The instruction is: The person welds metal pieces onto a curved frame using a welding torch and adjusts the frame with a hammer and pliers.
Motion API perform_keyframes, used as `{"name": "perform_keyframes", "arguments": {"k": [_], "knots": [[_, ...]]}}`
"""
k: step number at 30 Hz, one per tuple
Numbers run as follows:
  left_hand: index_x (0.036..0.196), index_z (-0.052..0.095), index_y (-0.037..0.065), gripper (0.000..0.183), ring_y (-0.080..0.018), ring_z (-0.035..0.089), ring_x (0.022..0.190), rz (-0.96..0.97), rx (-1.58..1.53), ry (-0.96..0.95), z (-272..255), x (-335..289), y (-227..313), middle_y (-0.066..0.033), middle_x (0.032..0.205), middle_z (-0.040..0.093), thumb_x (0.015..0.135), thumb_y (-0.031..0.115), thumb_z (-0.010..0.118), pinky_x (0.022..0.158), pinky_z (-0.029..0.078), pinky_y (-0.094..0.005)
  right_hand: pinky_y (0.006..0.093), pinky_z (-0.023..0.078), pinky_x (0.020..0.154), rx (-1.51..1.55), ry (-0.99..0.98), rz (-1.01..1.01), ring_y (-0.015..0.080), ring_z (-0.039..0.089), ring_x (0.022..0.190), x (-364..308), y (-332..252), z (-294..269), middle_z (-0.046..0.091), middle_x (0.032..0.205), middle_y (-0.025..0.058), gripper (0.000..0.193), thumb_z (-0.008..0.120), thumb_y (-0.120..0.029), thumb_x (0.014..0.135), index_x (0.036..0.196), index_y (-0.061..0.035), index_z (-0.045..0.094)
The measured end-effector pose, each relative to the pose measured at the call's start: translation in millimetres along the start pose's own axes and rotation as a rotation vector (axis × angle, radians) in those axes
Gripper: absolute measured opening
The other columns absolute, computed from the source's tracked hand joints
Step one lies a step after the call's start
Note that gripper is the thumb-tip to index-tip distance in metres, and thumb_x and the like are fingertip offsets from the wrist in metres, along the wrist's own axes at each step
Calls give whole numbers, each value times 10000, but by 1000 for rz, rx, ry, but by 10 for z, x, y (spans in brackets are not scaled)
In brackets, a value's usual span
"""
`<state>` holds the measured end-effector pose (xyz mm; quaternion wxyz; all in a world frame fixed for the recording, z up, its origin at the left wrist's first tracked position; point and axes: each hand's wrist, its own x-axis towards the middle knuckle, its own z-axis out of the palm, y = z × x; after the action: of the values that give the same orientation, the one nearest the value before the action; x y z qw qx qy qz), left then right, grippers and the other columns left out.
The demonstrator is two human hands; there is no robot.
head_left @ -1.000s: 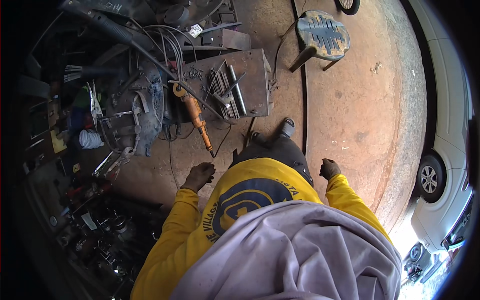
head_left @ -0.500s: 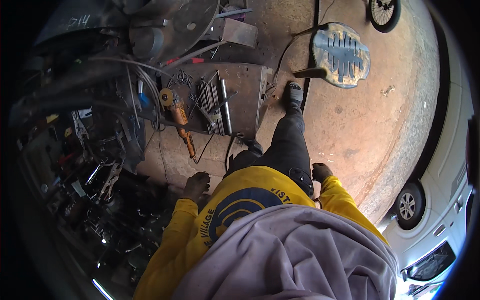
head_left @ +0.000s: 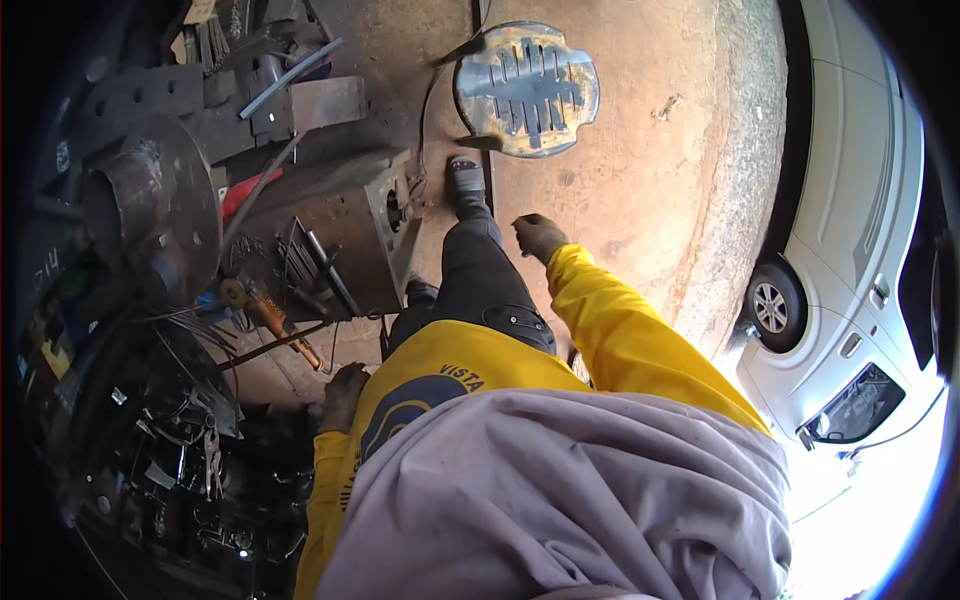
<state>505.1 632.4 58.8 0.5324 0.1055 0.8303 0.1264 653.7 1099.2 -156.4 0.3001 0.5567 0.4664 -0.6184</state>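
My left hand (head_left: 342, 394) hangs low beside my hip, near the orange angle grinder (head_left: 272, 315); its dark fingers blend into the shadow, and I cannot make out how they lie. My right hand (head_left: 540, 238) swings forward over the floor, its fingers curled in, with nothing visible in them. It is nearest my outstretched leg and touches no object. Metal rods (head_left: 300, 265) and a thicker pipe (head_left: 331, 272) lie beside the grinder on a rusty steel workbench (head_left: 340, 215).
A worn stool (head_left: 527, 88) stands ahead, near my front foot. A cable (head_left: 424, 130) runs along the floor beside the bench. Dark scrap metal and tools crowd the left, with locking pliers (head_left: 212, 462) among them. At the right is a parked white vehicle (head_left: 850, 200).
My view has turned and moved forward. The stool and bench now sit further left, with more of the white vehicle showing. My right arm has swung forward; my left hand has stayed low.
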Motion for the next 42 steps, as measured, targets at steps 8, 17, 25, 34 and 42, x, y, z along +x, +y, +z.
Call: {"name": "perform_keyframes", "arguments": {"k": [8,17,25,34,42], "knots": [[1206,647,-28,396,-214,725,851,112,-281,168,-201,141,429,-141,994,707,927,249,599,752,584,-312,361,515,523,30,-121,-35,187,576,585,3,144,-228,601,747,66,371,639,-293,950,1163,11,626],[1184,656,-23,412,-188,709,764,-131,-496,223,34,-214,316,-110,953,714,946,311,617,711,579,-320,382,519,515,-191,-60,-155,204,580,535,111,-425,-805,599,663,76,362,602,-305,957,1038,39,677],[1170,658,-16,391,-201,728,785,101,-310,351,393,-204,-130,-125,1012,718,951,296,569,675,601,-345,344,495,487,-246,-186,-372,178,533,497,88,-1565,8,552,631,40,362,615,-389,967,844,-49,635],[1070,734,82,358,-171,686,632,13,-696,478,640,-32,-16,-56,836,725,951,400,618,596,550,-350,373,530,564,-635,-187,-478,241,640,599,-253,-2014,261,696,801,157,453,606,-371,919,1111,32,682],[1064,703,115,253,-269,717,900,-72,-266,591,1264,-117,-413,-85,948,716,911,297,617,746,578,-439,332,456,512,-650,-296,-287,178,566,538,213,-1984,118,584,667,40,319,580,-364,957,934,-61,676]]}}
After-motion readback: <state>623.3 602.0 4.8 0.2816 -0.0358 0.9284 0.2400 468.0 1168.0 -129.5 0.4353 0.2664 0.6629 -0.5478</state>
